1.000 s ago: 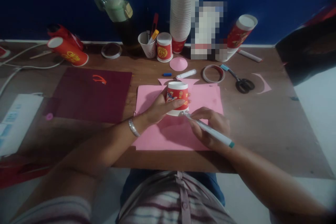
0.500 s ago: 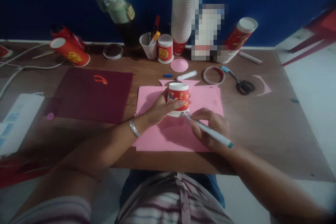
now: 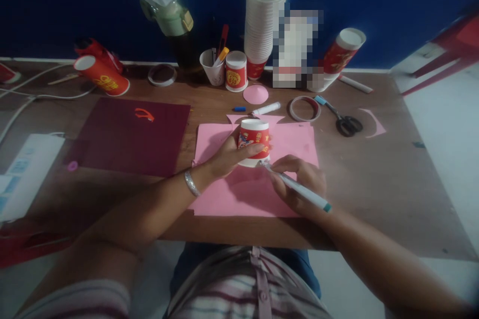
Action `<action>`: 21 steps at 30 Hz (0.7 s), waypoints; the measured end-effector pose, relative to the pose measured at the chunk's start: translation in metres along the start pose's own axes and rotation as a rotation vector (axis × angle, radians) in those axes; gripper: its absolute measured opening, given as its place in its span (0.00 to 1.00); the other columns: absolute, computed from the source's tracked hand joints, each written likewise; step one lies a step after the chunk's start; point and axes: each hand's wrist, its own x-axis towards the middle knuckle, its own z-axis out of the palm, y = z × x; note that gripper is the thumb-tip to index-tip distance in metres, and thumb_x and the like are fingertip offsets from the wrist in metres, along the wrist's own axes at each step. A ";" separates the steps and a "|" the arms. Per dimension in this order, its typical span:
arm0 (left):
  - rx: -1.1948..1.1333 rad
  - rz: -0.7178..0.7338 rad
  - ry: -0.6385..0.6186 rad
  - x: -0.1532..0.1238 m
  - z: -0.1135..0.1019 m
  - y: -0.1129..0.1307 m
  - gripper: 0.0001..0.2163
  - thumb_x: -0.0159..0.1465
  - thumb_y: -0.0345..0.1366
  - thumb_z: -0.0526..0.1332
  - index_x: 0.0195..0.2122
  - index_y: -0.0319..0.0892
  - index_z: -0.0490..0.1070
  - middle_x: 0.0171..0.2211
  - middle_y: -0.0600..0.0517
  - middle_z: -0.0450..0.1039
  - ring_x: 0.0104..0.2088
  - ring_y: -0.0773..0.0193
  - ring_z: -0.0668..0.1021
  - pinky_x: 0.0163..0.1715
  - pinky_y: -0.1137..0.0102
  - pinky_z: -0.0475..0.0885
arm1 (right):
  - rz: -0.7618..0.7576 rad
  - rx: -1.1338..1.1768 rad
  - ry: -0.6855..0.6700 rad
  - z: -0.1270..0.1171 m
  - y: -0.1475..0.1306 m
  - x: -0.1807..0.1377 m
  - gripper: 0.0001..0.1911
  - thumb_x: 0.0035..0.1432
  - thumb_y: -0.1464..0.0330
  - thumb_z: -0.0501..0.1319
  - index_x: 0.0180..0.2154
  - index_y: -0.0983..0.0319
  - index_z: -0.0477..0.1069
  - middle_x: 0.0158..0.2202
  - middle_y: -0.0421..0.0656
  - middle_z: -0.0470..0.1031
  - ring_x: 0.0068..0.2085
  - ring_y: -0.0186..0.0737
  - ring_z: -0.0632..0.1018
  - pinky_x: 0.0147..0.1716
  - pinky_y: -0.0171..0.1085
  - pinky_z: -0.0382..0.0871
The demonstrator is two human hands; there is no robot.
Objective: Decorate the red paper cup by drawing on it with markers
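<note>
A red and white paper cup (image 3: 255, 132) with printed figures is gripped in my left hand (image 3: 232, 153), thumb across its front, fingers partly hidden behind it. My right hand (image 3: 301, 177) is closed around a white marker (image 3: 305, 192) with a green end. The marker's tip meets the white band at the cup's lower edge. Beneath both hands lies a pink paper sheet (image 3: 224, 197). Just behind the cup are a white pen (image 3: 266, 108) and a small blue cap (image 3: 240, 108).
Along the wall stand a tall stack of paper cups (image 3: 258, 25), a cup of pens (image 3: 213, 74) and a bottle (image 3: 170, 20) with tissue on top. Scissors (image 3: 348, 124) and a tape roll (image 3: 305, 109) lie right. A dark red sheet (image 3: 138, 144) lies left.
The view has shifted very slightly, so background things sit a little lower. Both hands, the paper cup and the marker keep nearly the same pose.
</note>
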 end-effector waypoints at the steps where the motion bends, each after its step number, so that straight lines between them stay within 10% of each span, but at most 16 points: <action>1: 0.001 0.000 0.000 0.000 0.000 0.000 0.25 0.61 0.47 0.79 0.53 0.41 0.75 0.53 0.41 0.84 0.50 0.51 0.87 0.47 0.62 0.83 | 0.002 0.001 0.000 0.000 0.000 0.000 0.03 0.72 0.66 0.67 0.42 0.56 0.74 0.34 0.39 0.86 0.31 0.36 0.87 0.30 0.32 0.80; 21: -0.039 -0.015 -0.005 0.001 0.000 0.000 0.26 0.60 0.46 0.80 0.53 0.40 0.75 0.52 0.42 0.84 0.49 0.51 0.88 0.45 0.64 0.84 | 0.002 -0.004 0.008 0.000 0.000 -0.001 0.03 0.72 0.67 0.67 0.42 0.56 0.74 0.34 0.39 0.86 0.31 0.36 0.87 0.31 0.32 0.81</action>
